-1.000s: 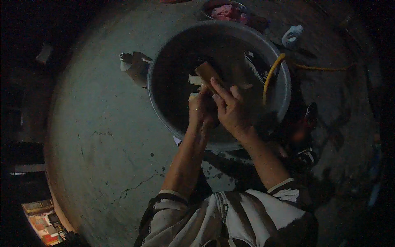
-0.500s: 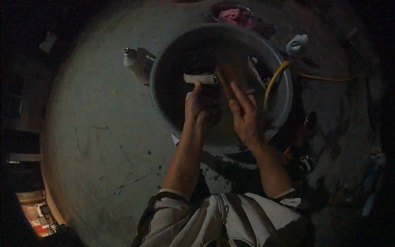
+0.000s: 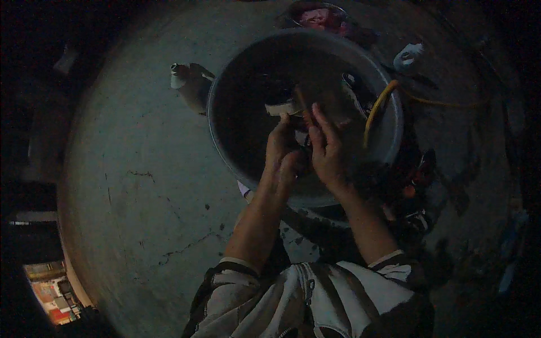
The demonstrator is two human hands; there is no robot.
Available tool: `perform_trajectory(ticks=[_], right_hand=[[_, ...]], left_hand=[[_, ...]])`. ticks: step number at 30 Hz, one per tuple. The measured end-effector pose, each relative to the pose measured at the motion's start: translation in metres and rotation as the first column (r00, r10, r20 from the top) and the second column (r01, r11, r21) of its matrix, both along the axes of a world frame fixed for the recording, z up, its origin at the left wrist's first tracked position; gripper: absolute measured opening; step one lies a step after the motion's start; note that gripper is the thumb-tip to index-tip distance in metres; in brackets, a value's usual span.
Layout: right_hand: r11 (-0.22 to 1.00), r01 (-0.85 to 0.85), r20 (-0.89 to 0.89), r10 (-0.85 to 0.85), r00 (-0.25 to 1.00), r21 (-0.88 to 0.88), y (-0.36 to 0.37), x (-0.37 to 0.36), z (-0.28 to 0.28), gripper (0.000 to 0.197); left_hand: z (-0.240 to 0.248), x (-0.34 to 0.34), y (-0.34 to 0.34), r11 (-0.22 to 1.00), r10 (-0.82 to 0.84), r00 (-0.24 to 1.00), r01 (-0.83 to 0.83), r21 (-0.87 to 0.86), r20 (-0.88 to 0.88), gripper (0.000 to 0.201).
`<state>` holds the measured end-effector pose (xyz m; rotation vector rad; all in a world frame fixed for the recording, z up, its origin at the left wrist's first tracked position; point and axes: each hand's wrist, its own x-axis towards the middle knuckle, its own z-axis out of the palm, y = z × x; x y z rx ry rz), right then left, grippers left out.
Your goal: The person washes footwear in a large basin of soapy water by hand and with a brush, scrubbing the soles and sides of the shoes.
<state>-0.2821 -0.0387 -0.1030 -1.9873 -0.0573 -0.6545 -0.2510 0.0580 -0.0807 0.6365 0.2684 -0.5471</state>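
Note:
Over a large grey basin [image 3: 212, 132], my left hand [image 3: 282, 145] grips a dark shoe [image 3: 280, 109] with a pale sole edge, its thumb against that edge. The light is dim, and much of this shoe is lost in shadow. My right hand [image 3: 328, 155] is closed around a narrow brown brush [image 3: 304, 105], its fingers along the handle. The brush lies right beside the shoe; its bristles cannot be made out. A second dark shoe with a light rim [image 3: 354, 93] rests inside the basin on the right.
A yellow hose [image 3: 378, 110] hangs over the basin's right rim and runs off right. Left of the basin stands a pale bottle [image 3: 179, 77]. Beyond it are a bowl with pink cloth [image 3: 321, 19] and a white container [image 3: 408, 58]. The concrete floor [image 3: 141, 152] has cracks.
The left hand has shifted right with the shoe, tilting it. The right hand has come slightly left with the brush, so the two hands are closer together.

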Motion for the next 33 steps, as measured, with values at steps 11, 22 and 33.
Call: perform_trajectory(ticks=[11, 22, 33], right_hand=[[0.96, 0.105, -0.122, -0.075, 0.99, 0.258, -0.039, 0.015, 0.013, 0.037], [0.991, -0.132, -0.032, 0.131, 0.991, -0.033, 0.006, -0.034, 0.009, 0.037], [0.978, 0.111, -0.053, -0.122, 0.991, -0.178, -0.027, 0.005, 0.03, 0.033]], left_hand=[[-0.002, 0.006, 0.008, 0.994, 0.076, 0.962, -0.093, -0.053, -0.261, 0.032], [-0.001, -0.003, 0.009, 0.984, 0.178, 0.954, -0.173, 0.042, -0.242, 0.027], [-0.011, -0.015, -0.01, 0.991, -0.089, 0.965, 0.11, 0.074, -0.245, 0.021]])
